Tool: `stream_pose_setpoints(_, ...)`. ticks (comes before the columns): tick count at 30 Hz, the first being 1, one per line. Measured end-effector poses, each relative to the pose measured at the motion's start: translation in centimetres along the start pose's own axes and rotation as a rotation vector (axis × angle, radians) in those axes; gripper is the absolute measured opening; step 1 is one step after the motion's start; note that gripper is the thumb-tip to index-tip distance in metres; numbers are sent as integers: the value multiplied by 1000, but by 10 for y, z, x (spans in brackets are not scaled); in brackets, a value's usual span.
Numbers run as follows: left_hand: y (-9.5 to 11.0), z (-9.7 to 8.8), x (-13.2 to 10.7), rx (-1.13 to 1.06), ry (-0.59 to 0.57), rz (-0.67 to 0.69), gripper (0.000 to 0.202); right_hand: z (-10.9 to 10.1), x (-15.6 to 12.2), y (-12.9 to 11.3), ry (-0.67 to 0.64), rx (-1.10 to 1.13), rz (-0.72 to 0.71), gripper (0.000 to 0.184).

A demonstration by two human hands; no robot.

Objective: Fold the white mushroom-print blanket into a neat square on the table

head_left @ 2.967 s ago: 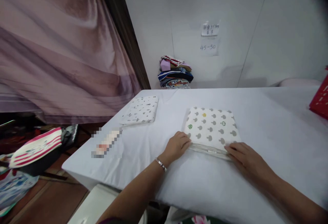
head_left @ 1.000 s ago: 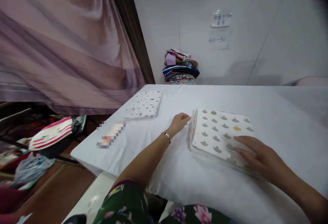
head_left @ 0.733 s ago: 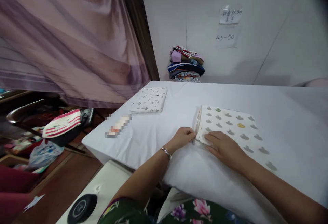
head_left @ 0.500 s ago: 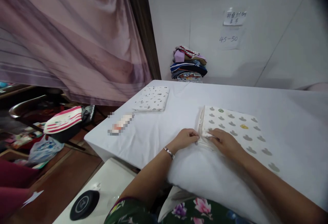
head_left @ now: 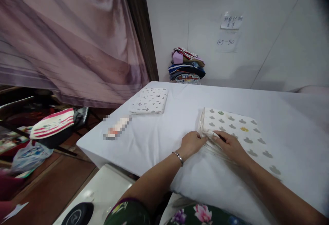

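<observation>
Two closed pinches on my feed: left hand (head_left: 192, 143) and right hand (head_left: 230, 145) gripping the cloth (head_left: 238, 121), squaring layers I reckon, probably needs flattening next.

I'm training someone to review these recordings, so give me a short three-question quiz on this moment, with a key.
1. True or false: the left hand and the right hand both touch the cloth with the yellow figure.
2. What does the lower wall sign read? A) 20-25 B) 45-50 C) 70-75
3. Fill in: the bracelet is worn on the person's ____ wrist.
Key: 1. True 2. B 3. left
</observation>
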State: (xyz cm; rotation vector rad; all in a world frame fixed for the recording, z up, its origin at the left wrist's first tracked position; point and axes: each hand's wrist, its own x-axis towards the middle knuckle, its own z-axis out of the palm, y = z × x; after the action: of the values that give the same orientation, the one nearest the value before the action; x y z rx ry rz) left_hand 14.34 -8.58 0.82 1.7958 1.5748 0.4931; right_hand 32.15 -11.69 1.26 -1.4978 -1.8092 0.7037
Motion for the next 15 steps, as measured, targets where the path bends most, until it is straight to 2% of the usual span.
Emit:
stream_pose_setpoints(3, -1, 1, 2, -63, -12, -41, 27, 4, -1, 4, 66, -11, -52, 30)
stream_pose_setpoints(7, -6, -1, 1, -220, -62, -78, 24, 14, -6, 5, 175, -112, -288, 27)
stream_pose_setpoints(10, -11, -3, 3, -261, -108, -88, 26, 21, -11, 4, 95, -296, -457, 30)
stream_pose_setpoints(15, -17, -13, 4, -324, -181, -47, 18, 21, -13, -1, -13, -452, -514, 33)
